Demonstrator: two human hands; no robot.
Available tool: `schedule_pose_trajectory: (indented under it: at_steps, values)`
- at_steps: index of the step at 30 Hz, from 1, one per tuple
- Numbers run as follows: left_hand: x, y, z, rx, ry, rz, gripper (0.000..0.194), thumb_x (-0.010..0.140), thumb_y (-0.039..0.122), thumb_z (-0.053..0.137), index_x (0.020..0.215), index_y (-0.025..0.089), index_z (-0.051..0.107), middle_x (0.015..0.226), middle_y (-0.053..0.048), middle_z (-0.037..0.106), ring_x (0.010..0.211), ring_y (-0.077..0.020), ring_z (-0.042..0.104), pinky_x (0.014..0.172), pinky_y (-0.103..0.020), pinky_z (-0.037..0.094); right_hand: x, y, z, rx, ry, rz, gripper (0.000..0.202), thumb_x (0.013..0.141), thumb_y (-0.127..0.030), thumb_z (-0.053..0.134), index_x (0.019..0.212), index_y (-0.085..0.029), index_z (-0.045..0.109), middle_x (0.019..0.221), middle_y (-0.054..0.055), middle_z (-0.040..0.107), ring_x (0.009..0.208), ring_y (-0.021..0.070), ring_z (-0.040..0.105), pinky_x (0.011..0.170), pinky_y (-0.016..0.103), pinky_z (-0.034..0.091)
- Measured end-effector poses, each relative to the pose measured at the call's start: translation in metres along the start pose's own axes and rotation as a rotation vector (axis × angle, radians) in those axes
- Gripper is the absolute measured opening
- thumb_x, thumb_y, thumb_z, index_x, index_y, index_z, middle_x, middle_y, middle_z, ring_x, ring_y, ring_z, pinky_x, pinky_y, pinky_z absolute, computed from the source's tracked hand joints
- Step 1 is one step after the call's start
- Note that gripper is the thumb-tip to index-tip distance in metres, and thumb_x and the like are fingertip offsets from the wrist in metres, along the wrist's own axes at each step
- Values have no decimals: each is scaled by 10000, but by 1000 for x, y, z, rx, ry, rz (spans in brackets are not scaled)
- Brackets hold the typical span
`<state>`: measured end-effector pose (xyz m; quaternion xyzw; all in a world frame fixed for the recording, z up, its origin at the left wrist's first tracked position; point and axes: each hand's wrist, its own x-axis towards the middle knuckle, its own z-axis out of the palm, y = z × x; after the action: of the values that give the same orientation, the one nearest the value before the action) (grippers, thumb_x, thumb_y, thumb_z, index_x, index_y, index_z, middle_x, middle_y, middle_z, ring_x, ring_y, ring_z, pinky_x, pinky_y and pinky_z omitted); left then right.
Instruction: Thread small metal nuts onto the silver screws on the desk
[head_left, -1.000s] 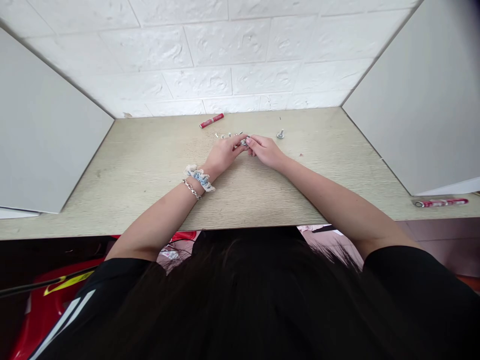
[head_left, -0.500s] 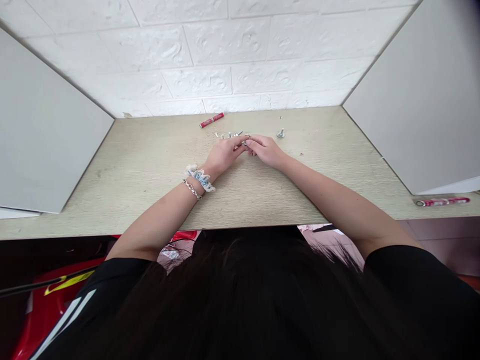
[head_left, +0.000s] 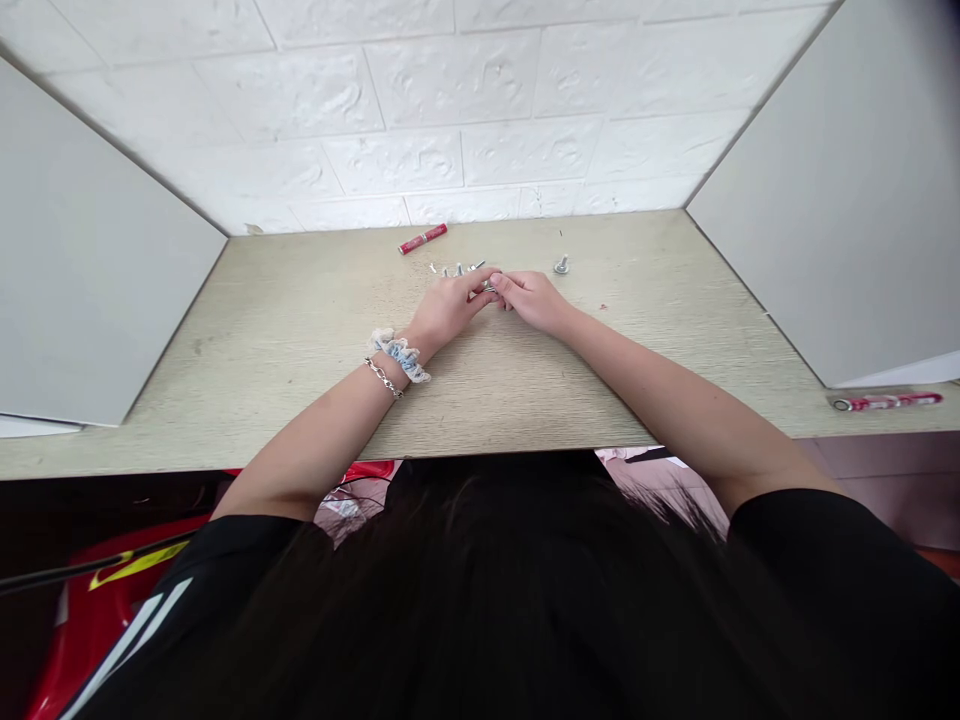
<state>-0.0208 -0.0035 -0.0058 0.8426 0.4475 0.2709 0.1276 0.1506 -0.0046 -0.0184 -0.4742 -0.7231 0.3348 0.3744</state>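
Observation:
My left hand (head_left: 446, 305) and my right hand (head_left: 536, 298) meet over the middle of the tabletop, fingertips touching. Between their thumbs and fingers they pinch a small silvery metal piece (head_left: 489, 287), mostly covered by the fingers. Just behind my left hand, several metal bolts (head_left: 460, 270) stand or lie close together. One more bolt (head_left: 562, 266), upright on its wide head, stands apart to the right of my right hand.
Toward the wall lies a red marker-like tube (head_left: 423, 239); a similar red tube (head_left: 887, 402) is at the right front edge. Grey panels (head_left: 832, 200) flank the wooden tabletop (head_left: 480, 400), and a white brick-patterned wall (head_left: 420, 90) closes the back.
My right thumb and fingertips have shifted slightly over the metal piece. Both hands otherwise stay in place, and the bolts on the table have not moved.

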Motion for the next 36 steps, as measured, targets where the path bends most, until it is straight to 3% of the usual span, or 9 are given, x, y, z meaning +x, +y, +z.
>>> schedule_pose_trajectory:
  at_steps: [6,16,29,36]
  values:
    - [-1,3,-2,-5,-6,31,268,928,282,538,1155,244,675,894,-10,722,787,-160,633,798,-275,463,0,2,1,24,-2,-14,715,816,-811,280,634,-171,541,643,34,573,658,132,535,677,276,407]
    - [-2,3,-2,5,-14,37,261,927,281,521,1128,233,680,874,-9,722,753,-156,629,774,-272,463,-1,0,0,42,-26,-42,705,824,-794,308,757,-162,613,690,32,590,676,130,536,687,274,412]
    - [-2,4,-1,-6,-32,21,373,893,238,491,1238,241,632,827,1,709,754,-163,641,782,-284,478,-2,-5,0,18,-28,-24,461,926,-552,437,808,-154,635,753,30,622,732,141,554,726,277,412]
    - [-3,5,0,-14,-41,14,395,883,218,486,1251,225,629,941,-21,729,830,-174,650,825,-296,479,-2,-5,0,-14,-36,-22,363,913,-464,495,795,-154,644,755,24,643,745,144,549,715,272,405]
